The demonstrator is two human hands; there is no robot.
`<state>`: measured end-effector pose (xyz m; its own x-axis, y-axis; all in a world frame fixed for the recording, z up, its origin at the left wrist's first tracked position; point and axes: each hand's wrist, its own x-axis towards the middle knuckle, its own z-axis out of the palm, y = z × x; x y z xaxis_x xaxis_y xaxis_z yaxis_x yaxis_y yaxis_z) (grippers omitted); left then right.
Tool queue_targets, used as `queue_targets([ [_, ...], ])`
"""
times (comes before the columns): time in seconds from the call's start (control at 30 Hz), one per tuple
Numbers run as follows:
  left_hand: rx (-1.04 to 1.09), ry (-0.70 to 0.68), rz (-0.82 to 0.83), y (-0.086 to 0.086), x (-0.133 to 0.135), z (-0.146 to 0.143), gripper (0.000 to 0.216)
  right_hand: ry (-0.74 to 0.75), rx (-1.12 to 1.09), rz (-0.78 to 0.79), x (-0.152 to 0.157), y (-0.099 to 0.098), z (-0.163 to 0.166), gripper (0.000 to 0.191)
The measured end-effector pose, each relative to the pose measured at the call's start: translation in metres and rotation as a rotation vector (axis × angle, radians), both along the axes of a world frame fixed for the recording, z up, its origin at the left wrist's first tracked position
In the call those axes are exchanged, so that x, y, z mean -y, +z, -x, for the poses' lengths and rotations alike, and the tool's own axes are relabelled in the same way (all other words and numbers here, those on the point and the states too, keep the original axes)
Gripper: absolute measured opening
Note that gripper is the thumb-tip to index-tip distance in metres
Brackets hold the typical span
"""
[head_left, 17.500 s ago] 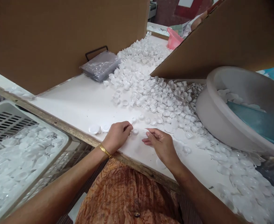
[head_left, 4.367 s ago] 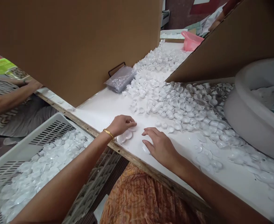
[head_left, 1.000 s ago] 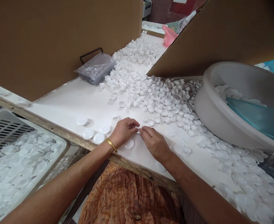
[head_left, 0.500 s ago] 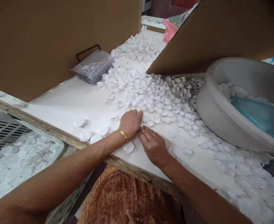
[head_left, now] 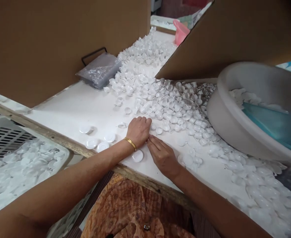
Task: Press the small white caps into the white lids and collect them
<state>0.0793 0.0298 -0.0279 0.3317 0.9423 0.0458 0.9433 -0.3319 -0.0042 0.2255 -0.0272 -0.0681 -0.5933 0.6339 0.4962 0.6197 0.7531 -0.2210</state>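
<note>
Left hand (head_left: 139, 131) has rolled over against right hand (head_left: 163, 156). Discs (head_left: 110, 137) lie near the surface's (head_left: 63, 112) front edge; I can't see the grip.

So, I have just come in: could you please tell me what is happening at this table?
A person sits or stands at a white table. The left hand is curled, knuckles up, and the fingertips of the right hand appear to meet it; anything between them is hidden. White saucer-like discs lie near the left forearm. Small white cups are heaped beyond, with a grey basin to the right.
</note>
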Motion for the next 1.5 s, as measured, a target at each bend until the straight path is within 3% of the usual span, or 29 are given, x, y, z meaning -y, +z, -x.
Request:
queue_targets([
  [0.13,0.070,0.141,-0.007,0.004,0.002,0.011,0.023,0.029,-0.086,0.143,0.008,0.007,0.005,0.037],
  [0.27,0.280,0.322,-0.014,0.018,0.018,0.017,0.031,0.148,-0.183,0.309,0.016,0.017,0.028,0.037],
  [0.37,0.431,0.315,-0.104,0.029,0.045,0.008,0.029,0.188,-0.354,0.472,0.015,0.021,0.045,0.035],
  [0.43,0.491,0.261,-0.161,0.031,0.063,-0.001,0.030,0.136,-0.437,0.540,0.011,0.024,0.043,0.036],
  [0.57,0.448,0.119,-0.100,0.021,0.079,-0.007,0.032,-0.132,-0.384,0.427,0.001,0.034,0.001,0.029],
  [0.7,0.194,-0.012,0.064,0.006,0.066,0.017,0.032,-0.384,-0.181,0.274,-0.004,0.043,-0.061,0.021],
  [0.87,-0.016,0.041,-0.021,0.011,0.047,0.054,0.024,-0.416,0.175,0.182,-0.002,0.036,-0.095,0.024],
  [0.97,0.034,0.003,-0.086,0.019,0.040,0.036,0.023,-0.429,0.276,0.130,-0.003,0.032,-0.090,0.020],
  [1.1,0.209,-0.059,-0.034,0.016,0.025,-0.019,0.025,-0.411,0.328,0.012,-0.005,0.033,-0.083,0.013],
  [1.23,0.344,0.022,0.079,0.011,0.014,-0.042,0.022,-0.422,0.141,-0.002,-0.004,0.040,-0.085,0.019],
  [1.33,0.572,0.158,0.360,0.012,0.017,-0.030,0.030,-0.481,-0.179,0.221,-0.004,0.046,-0.080,0.022],
  [1.4,0.617,0.253,0.517,0.014,0.022,-0.017,0.032,-0.471,-0.371,0.417,-0.004,0.048,-0.070,0.022],
  [1.5,0.544,0.323,0.464,0.015,0.028,-0.003,0.026,-0.382,-0.486,0.482,-0.005,0.047,-0.049,0.019],
])
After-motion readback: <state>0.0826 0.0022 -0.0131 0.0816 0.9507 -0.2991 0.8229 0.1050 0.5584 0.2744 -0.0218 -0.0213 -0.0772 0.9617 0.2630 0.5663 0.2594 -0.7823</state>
